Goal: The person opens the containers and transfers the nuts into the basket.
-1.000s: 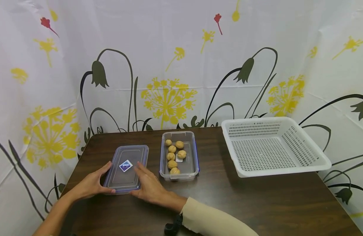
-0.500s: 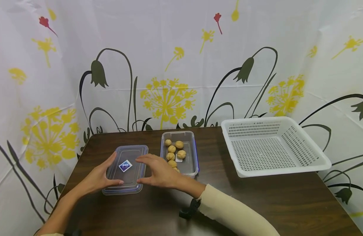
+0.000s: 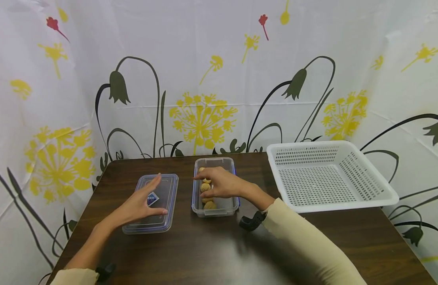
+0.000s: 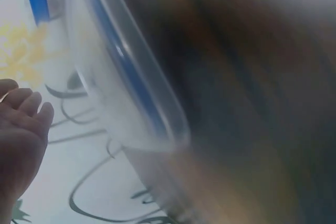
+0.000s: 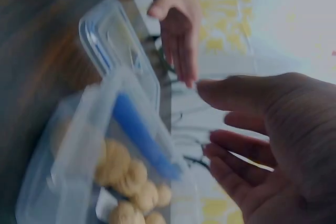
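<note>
A clear plastic lid (image 3: 165,198) with a blue rim and a diamond sticker lies flat on the left of the table. My left hand (image 3: 138,206) hovers over it, thumb and fingers spread apart, holding nothing. To the right stands a clear, uncovered box (image 3: 226,209) with several walnuts (image 3: 205,187) along its left side. Over this box is my right hand (image 3: 222,183), its fingers relaxed and apart from the thumb, hiding some of the walnuts. The right wrist view shows the right hand's thumb (image 5: 236,93) and fingers above the walnuts (image 5: 131,177), with nothing between them.
A white perforated plastic basket (image 3: 329,186) stands at the right of the dark wooden table (image 3: 204,249). Behind the table hangs a white cloth (image 3: 219,47) printed with flowers.
Both hands have come away from the lid's sides. My right hand has moved right to above the walnut box; my left has risen and shifted right over the lid.
</note>
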{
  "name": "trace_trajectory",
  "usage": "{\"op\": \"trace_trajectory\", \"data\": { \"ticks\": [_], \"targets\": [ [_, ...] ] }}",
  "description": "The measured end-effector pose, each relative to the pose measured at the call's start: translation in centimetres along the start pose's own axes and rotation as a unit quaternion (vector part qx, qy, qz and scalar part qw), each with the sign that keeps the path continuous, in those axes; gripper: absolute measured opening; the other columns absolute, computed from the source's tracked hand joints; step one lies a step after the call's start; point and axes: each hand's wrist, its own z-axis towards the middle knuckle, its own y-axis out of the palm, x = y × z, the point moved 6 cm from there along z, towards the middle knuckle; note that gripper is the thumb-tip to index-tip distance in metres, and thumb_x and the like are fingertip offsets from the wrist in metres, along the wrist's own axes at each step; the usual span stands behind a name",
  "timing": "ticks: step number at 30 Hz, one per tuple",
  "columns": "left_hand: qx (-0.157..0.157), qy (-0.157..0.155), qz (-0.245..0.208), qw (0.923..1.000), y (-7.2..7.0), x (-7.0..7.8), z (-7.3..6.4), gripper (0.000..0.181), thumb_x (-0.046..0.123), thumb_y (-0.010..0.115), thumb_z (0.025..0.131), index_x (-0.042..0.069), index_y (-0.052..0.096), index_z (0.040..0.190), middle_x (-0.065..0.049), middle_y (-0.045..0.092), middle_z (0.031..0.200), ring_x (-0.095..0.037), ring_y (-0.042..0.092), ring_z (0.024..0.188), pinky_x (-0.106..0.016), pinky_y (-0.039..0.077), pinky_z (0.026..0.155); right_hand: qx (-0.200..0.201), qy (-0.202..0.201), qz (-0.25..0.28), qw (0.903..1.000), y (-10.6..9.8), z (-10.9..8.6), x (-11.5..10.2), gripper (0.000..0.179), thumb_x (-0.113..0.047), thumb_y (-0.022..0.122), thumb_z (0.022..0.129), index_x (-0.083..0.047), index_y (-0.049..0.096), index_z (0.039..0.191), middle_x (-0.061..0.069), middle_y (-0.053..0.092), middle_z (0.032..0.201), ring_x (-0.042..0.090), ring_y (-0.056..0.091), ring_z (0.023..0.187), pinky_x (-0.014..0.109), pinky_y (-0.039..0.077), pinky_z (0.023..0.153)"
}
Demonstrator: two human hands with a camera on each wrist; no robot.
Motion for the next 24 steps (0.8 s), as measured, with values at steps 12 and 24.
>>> {"op": "trace_trajectory", "data": {
  "ticks": [12, 24],
  "targets": [
    [-0.038, 0.017, -0.020, 0.9989, 1.8, 2.9, 2.6, 0.120, 0.042, 0.091, 0.084, -0.007, 0.018, 0.166, -0.027, 0.012, 0.174, -0.054, 0.022, 0.155, -0.071, 0.031, 0.118, -0.121, 0.007, 0.040, 0.9919, 0.3, -0.6, 4.2, 0.042, -0.005, 0.082, 0.091, 0.004, 0.070, 0.131, 0.018, 0.074, 0.123, 0.031, 0.072, 0.112, 0.032, 0.059, 0.096],
    [-0.083, 0.018, -0.025, 0.9961, 4.6, 4.6, 5.2, 0.125, 0.043, 0.094, 0.080, -0.009, 0.018, 0.165, -0.026, 0.009, 0.174, -0.050, 0.018, 0.158, -0.068, 0.027, 0.122, -0.210, 0.045, 0.064, 0.9746, 2.7, 0.0, 5.4, 0.034, -0.001, 0.088, 0.086, -0.001, 0.076, 0.118, 0.012, 0.079, 0.109, 0.017, 0.075, 0.099, 0.022, 0.059, 0.087]
  ]
}}
